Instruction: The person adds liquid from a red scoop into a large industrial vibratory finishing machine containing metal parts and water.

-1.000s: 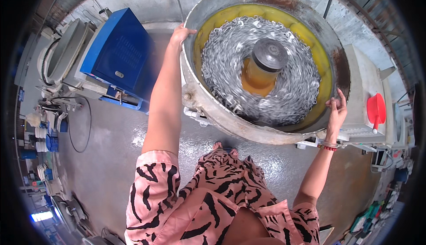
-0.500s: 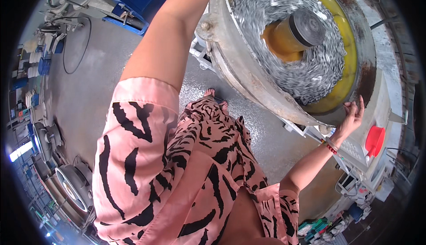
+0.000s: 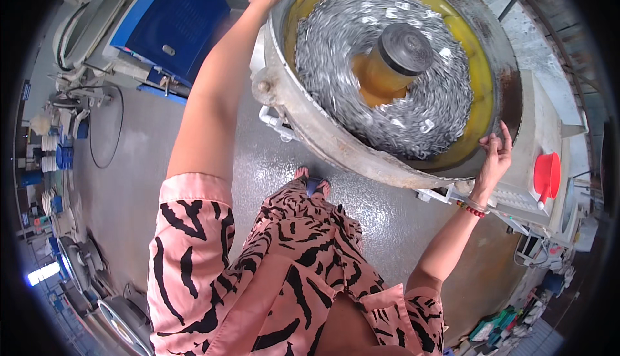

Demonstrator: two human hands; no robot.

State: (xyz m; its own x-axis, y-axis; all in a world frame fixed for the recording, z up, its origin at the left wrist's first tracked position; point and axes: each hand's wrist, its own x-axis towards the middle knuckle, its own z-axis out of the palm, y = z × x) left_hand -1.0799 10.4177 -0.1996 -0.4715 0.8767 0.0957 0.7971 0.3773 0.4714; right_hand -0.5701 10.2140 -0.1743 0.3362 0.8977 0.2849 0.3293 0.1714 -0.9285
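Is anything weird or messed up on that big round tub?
Yes, a bit: the tub has brown, rust-like patches on its inner wall, near the right hand and along the far side. They look odd against the grey. The silvery pieces all seem to be inside, none spilled that I can see.

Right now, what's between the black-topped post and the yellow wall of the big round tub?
In the head view, a ring of small silvery pieces lies between the post and the yellow wall, plus an orange patch at the post's foot.
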